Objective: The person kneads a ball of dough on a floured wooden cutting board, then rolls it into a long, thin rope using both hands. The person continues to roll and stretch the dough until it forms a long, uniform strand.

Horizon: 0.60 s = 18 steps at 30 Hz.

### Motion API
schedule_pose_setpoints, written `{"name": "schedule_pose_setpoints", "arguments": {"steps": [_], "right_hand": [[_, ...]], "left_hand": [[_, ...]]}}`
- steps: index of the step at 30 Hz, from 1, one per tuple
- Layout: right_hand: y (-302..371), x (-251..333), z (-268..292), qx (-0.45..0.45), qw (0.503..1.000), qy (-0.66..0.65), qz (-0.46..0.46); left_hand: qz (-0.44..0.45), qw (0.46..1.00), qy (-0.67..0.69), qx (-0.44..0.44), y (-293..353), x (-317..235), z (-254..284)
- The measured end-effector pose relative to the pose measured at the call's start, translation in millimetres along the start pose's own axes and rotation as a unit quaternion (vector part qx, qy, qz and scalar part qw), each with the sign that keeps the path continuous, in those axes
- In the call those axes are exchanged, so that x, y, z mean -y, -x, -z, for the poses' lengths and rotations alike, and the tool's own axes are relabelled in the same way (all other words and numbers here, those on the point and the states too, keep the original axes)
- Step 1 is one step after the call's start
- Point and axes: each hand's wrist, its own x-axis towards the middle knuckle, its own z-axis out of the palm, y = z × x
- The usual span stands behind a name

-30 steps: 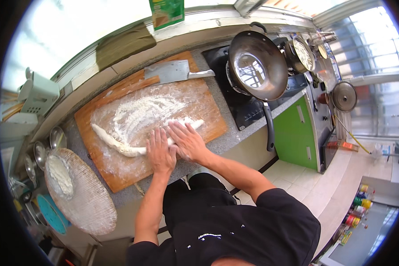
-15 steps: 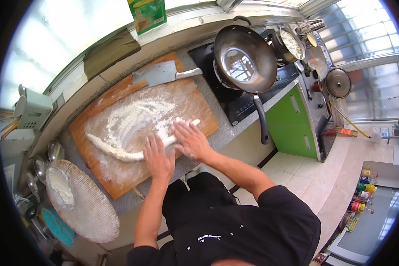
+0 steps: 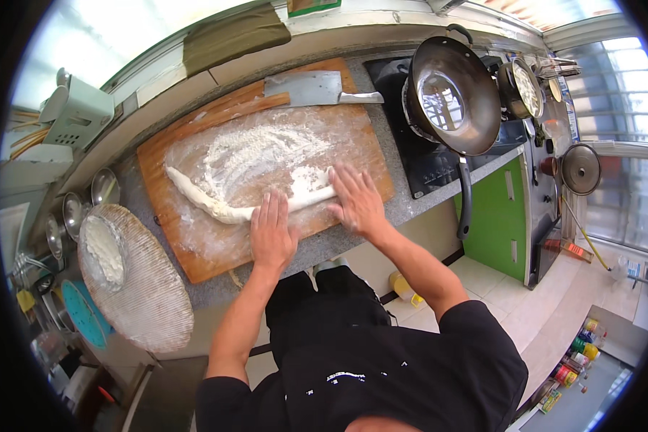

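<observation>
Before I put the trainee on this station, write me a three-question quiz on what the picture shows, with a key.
1. True or false: the cleaver has its handle pointing toward the left edge of the picture.
2. Multiple choice: what lies under both the left hand and the right hand?
A) the cleaver
B) the dough rope
C) the wok
3. Fill in: the hand nearer the wok is the ____ hand.

Key:
1. False; the handle points right, toward the wok.
2. B
3. right
</observation>
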Motion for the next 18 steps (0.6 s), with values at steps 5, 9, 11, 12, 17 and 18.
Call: {"name": "schedule_pose_setpoints", "arguments": {"steps": [5,9,11,12,17,18], "right_hand": [[-98.7,-13.7,13.4,-0.043,0.997,0.029,-0.054],[-120.8,-11.2,16.4,-0.074,0.992,0.05,-0.088],[-119.1,15.5,6.5,-0.087,0.995,0.039,-0.041],[-116.5,42.1,-4.5,-0.084,0.996,0.016,0.01],[-26.3,89.5,-21.4,0.02,0.996,-0.04,0.073],[-15.5,86.2,-20.0,0.023,0.996,-0.055,0.069]], "left_hand": [[0.075,0.991,-0.061,-0.097,-83.7,16.1,2.1],[0.1,0.987,-0.024,-0.122,-94.4,29.1,27.2],[0.087,0.992,-0.031,-0.092,-78.0,37.6,25.7],[0.076,0.995,-0.045,-0.053,-65.2,37.5,21.8],[0.007,1.0,0.013,-0.014,13.8,40.2,11.9],[0.003,1.0,0.017,-0.003,28.0,44.2,10.2]]}}
